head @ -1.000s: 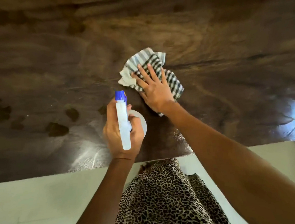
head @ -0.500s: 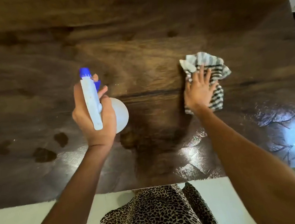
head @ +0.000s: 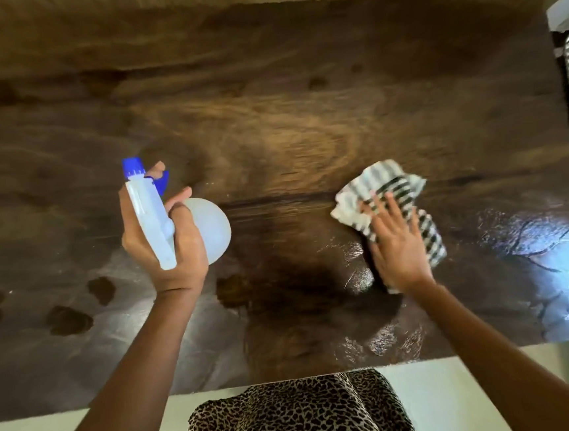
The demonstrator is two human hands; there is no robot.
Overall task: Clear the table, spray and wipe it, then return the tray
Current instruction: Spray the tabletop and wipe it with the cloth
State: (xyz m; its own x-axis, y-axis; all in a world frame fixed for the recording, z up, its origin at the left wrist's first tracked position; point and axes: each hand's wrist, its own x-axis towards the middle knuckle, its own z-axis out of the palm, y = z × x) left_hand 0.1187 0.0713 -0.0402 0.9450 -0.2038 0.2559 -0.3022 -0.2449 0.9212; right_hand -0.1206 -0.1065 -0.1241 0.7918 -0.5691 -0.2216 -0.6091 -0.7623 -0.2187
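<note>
Striped cloth [head: 387,185] now lies right of centre on the wooden table [head: 266,96], swept over from the middle in 1 s. My right hand [head: 397,243] presses it, fingers straight. Left hand [head: 175,245] grips the spray bottle [head: 208,228], held aloft. Wiping underway; tray unseen.

text: none legible | labels: none | spray bottle [head: 149,220]: plain, no print readable
</note>
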